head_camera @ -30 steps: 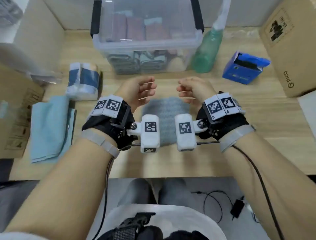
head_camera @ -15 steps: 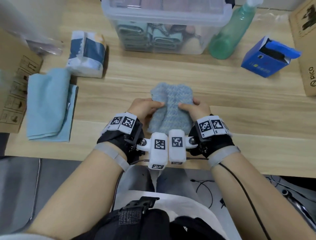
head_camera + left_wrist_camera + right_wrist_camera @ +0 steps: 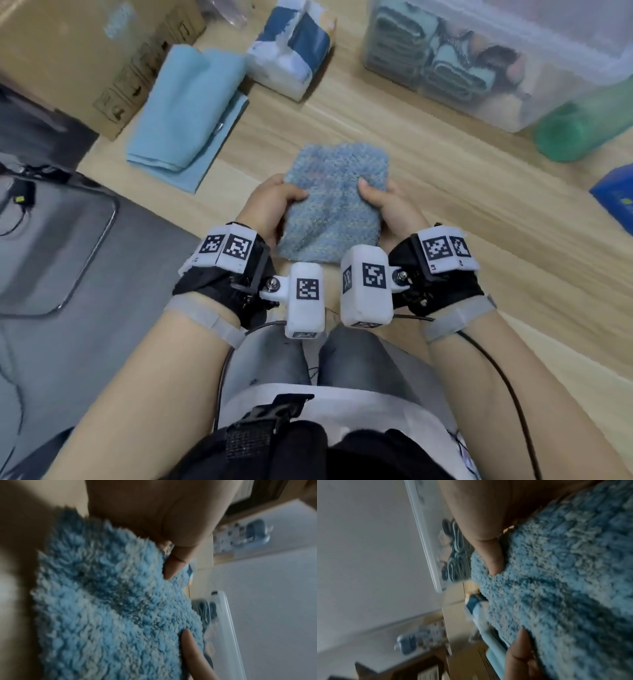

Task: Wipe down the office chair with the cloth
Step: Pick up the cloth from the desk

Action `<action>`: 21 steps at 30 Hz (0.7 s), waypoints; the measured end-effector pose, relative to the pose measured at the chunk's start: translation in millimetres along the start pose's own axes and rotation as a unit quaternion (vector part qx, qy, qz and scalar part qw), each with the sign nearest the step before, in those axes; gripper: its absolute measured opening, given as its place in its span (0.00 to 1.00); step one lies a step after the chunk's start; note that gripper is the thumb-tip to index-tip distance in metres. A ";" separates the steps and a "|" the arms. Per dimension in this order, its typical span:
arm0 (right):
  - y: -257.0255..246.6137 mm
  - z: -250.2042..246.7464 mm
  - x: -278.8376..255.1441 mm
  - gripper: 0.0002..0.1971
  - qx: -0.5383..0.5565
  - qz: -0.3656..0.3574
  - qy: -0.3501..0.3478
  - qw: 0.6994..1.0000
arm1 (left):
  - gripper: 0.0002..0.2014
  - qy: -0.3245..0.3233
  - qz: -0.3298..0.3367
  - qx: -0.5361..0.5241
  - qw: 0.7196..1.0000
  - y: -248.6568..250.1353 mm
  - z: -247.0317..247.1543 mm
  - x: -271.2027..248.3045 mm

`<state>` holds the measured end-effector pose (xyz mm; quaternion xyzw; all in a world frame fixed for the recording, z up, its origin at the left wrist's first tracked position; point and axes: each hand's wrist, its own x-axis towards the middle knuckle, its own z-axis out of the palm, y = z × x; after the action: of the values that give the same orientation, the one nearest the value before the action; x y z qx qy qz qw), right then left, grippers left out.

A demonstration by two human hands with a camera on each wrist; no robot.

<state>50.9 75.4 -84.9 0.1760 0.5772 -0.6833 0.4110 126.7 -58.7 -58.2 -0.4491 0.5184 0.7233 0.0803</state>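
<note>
Both my hands are clamped on the fluffy blue cloth (image 3: 334, 202), held just over the near edge of the wooden surface (image 3: 479, 192). My left hand (image 3: 270, 202) grips its left edge, thumb on top; my right hand (image 3: 387, 202) grips the right edge the same way. The left wrist view shows the thumb (image 3: 173, 566) pressed into the pile, with a finger under the cloth; the right wrist view shows the same with its thumb (image 3: 493, 559). Can't tell if the cloth touches the surface. On the surface to the left lies a folded light blue towel (image 3: 185, 113), beside it a tissue pack (image 3: 291, 44). Far side: a clear storage bin (image 3: 496, 68), a green bottle (image 3: 582, 126). A cardboard box (image 3: 85, 51) at far left.
</note>
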 end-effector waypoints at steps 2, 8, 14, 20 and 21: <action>11.6 17.2 1.4 0.14 -0.058 0.000 -0.033 0.998 | 0.04 0.041 0.011 -0.061 0.997 -14.6 -22.8 -9.8; 66.6 87.8 -10.3 0.18 -0.242 0.034 -0.150 0.958 | 0.06 0.154 0.010 -0.251 0.956 -72.4 -98.5 -61.2; 148.9 177.2 -45.7 0.06 -0.382 0.067 -0.307 0.869 | 0.20 0.283 -0.002 -0.397 0.873 -149.7 -186.4 -130.6; 254.1 252.3 -104.0 0.12 -0.475 0.131 -0.375 0.786 | 0.34 0.373 -0.011 -0.496 0.784 -234.0 -263.5 -199.6; 268.4 261.3 -113.8 0.12 -0.476 0.157 -0.382 0.777 | 0.39 0.385 -0.022 -0.499 0.776 -252.6 -274.8 -206.2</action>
<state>385.6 -126.6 -105.5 -0.2290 0.5889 -0.2591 0.7305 549.7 -99.0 -94.6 -0.6782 0.0629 0.6456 -0.3455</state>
